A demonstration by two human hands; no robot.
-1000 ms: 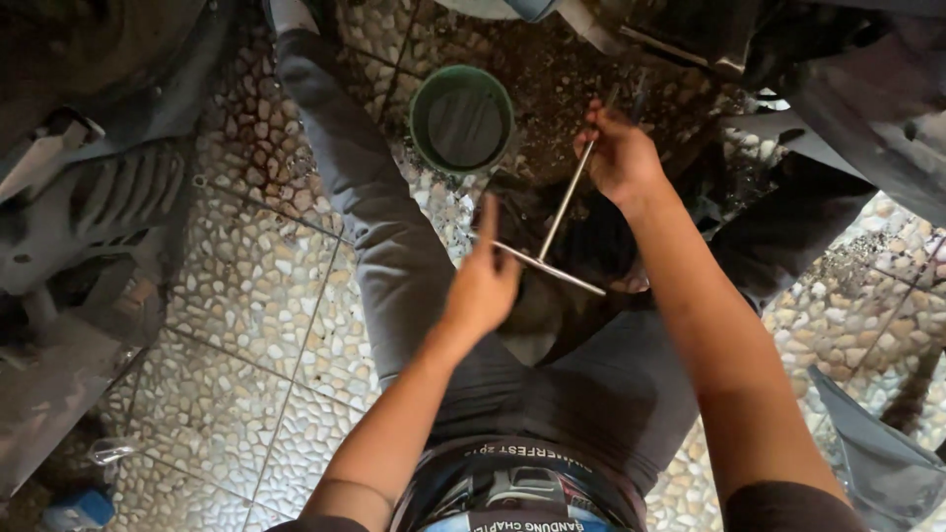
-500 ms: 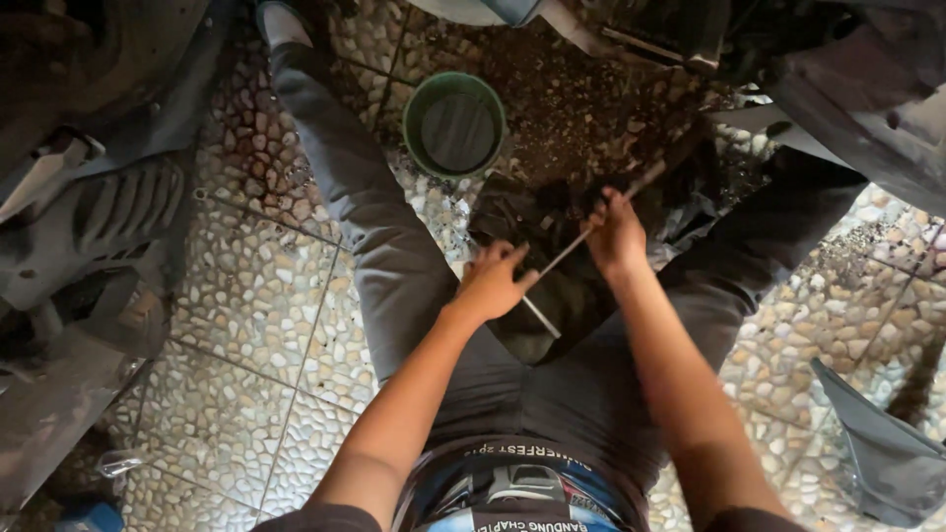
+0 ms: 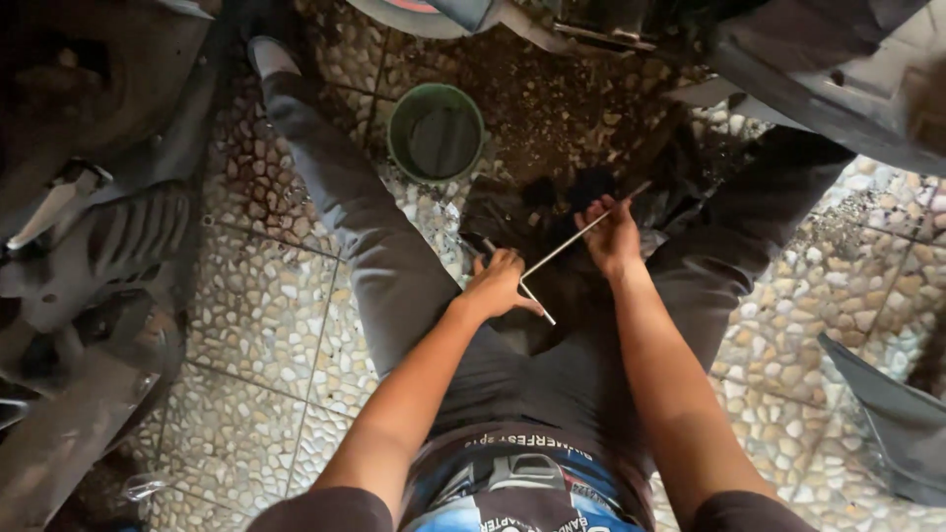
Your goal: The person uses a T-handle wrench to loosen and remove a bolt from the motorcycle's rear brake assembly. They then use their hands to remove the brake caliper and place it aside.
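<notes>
Left hand [image 3: 498, 286] fingers clamp T-wrench [image 3: 567, 246] crossbar, right hand [image 3: 611, 232] fingers grip its shaft; both hands lower than before.

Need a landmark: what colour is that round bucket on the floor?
Green bucket, dark inside; head view.

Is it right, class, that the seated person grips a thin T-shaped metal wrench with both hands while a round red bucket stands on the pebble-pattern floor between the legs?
Not quite: the head view shows the round bucket is green, not red. The rest holds: the left hand and right hand both grip the thin T-shaped metal wrench, and the bucket stands on the pebble-pattern floor between the legs.
</notes>
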